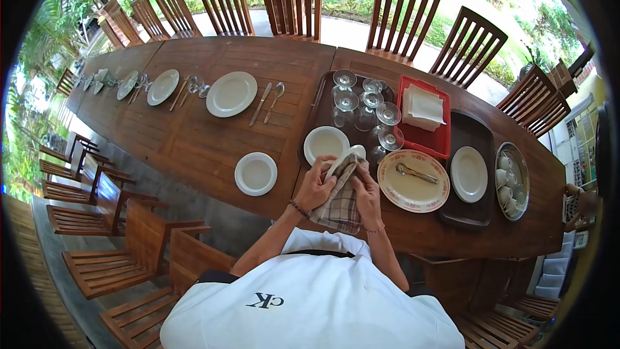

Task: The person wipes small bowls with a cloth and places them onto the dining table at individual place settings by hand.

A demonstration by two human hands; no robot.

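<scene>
Left hand [315,187] grip is closed on a white dish [356,150], right hand [366,195] grip bunched on the checked cloth [339,203], both over the counter's [213,136] near edge. Cloth covers most of the dish, can't make out its full shape. Hands clip the plate [323,141] behind; stemmed glasses [371,99] overlap, far-left place settings [97,81] too small to read

cutlery [418,174] on platter [407,192], right of cloth [339,205]

A plaid cloth [338,207] hangs draped against a tilted white dish [357,150].
</scene>
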